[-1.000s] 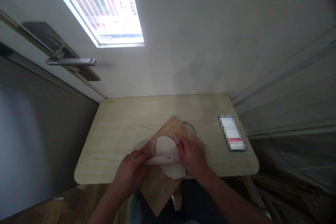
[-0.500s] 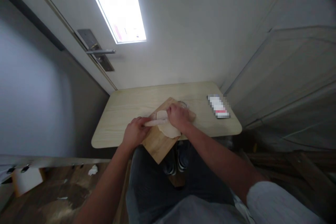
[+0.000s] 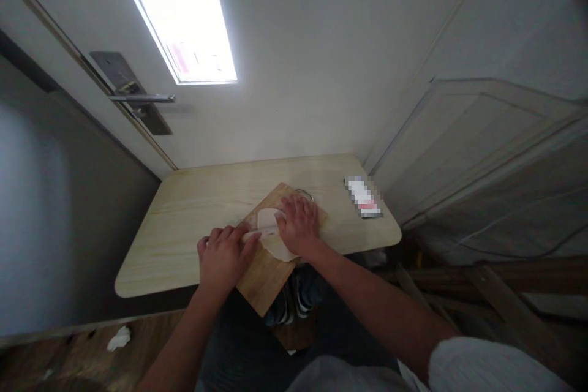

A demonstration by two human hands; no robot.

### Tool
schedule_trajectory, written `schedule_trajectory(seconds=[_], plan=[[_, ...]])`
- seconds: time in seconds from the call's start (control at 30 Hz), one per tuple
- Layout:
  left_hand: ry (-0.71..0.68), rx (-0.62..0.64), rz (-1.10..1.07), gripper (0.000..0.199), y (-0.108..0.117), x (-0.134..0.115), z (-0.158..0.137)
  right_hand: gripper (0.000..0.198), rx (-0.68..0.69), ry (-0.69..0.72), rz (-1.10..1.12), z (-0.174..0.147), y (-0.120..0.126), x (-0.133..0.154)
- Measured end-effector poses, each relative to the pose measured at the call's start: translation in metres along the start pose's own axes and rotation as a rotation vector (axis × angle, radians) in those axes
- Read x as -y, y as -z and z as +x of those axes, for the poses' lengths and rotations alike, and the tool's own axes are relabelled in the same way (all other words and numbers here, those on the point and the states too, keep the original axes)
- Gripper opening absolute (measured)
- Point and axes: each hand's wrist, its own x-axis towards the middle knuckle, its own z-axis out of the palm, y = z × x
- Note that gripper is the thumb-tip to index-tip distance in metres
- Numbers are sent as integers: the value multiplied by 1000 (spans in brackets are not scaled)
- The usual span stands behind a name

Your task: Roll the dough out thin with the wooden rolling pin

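A light wooden rolling pin point(image 3: 267, 231) lies across a flat, pale round of dough point(image 3: 278, 250). Beneath the dough is a wooden cutting board point(image 3: 261, 286), set at an angle, with its near corner jutting past the table's front edge. My left hand point(image 3: 225, 255) is closed over the pin's left end, its thumb toward me. Over the other end rests my right hand point(image 3: 299, 226), fingers stretched forward and thumb along the pin, so that end is hidden. A thin metal ring point(image 3: 305, 193) shows just behind my right hand.
The pale wooden table point(image 3: 206, 196) stands against a white door with a metal handle point(image 3: 142, 98) and a bright window. A phone point(image 3: 362, 197), blurred out, lies at the table's right. A crumpled white tissue point(image 3: 119, 338) is on the floor at left. Wooden slats point(image 3: 496, 294) stand at right.
The view has shifted, so the table sits lower and further left. My right hand has gone from a curled grip to fingers stretched forward over the pin. My left hand stays on its end.
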Motion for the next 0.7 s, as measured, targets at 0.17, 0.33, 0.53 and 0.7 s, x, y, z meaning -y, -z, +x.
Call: schedule_trajectory(seconds=[0.17, 0.33, 0.53, 0.7], plan=[[-5, -44, 51, 47, -5, -15, 1, 50, 43, -14, 11, 0, -3, -1], [-3, -36, 48, 51, -10, -13, 7, 52, 85, 3, -15, 7, -2, -2], [30, 10, 15, 55, -17, -7, 19, 51, 106, 19, -20, 19, -5, -2], [14, 41, 32, 59, -20, -3, 30, 51, 123, 22, -27, 28, -11, -4]])
